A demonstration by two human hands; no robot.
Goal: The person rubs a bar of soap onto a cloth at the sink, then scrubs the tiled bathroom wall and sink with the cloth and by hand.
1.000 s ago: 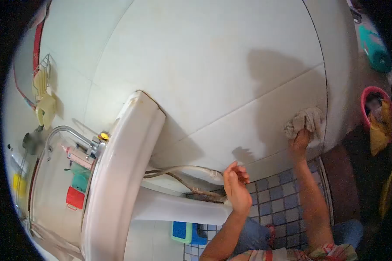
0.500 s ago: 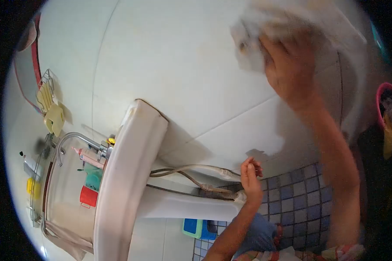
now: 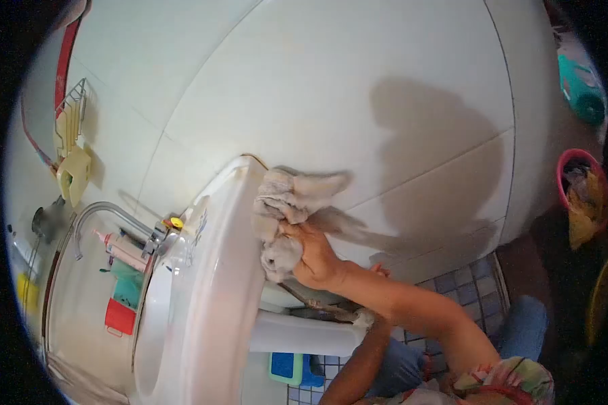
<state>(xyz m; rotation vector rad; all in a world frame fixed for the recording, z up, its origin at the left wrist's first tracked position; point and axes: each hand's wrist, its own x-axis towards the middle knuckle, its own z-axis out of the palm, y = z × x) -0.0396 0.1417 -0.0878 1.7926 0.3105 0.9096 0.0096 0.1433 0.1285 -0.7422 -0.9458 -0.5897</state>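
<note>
A crumpled pale grey cloth [image 3: 280, 206] is in my right hand [image 3: 314, 256], its fingers closed round it. The cloth lies against the outer side of the white washbasin [image 3: 213, 304], close to where the basin meets the tiled wall [image 3: 304, 81]. One end of the cloth trails toward the wall. Of my left hand [image 3: 379, 270], only fingertips show beyond my right forearm; its grip is hidden. They are nearest the lower wall, beyond the basin's pedestal [image 3: 311, 334].
A curved tap [image 3: 115, 208], a pink tube [image 3: 127, 251], a teal cup [image 3: 127, 283] and a red cup [image 3: 120, 317] are at the basin. A blue-green plastic item [image 3: 287, 368] stands by the pedestal. A pink bin [image 3: 581, 185] is at the right.
My right hand has brought the cloth from high on the wall down and left to the basin's side. My left hand is now mostly covered by my right forearm.
</note>
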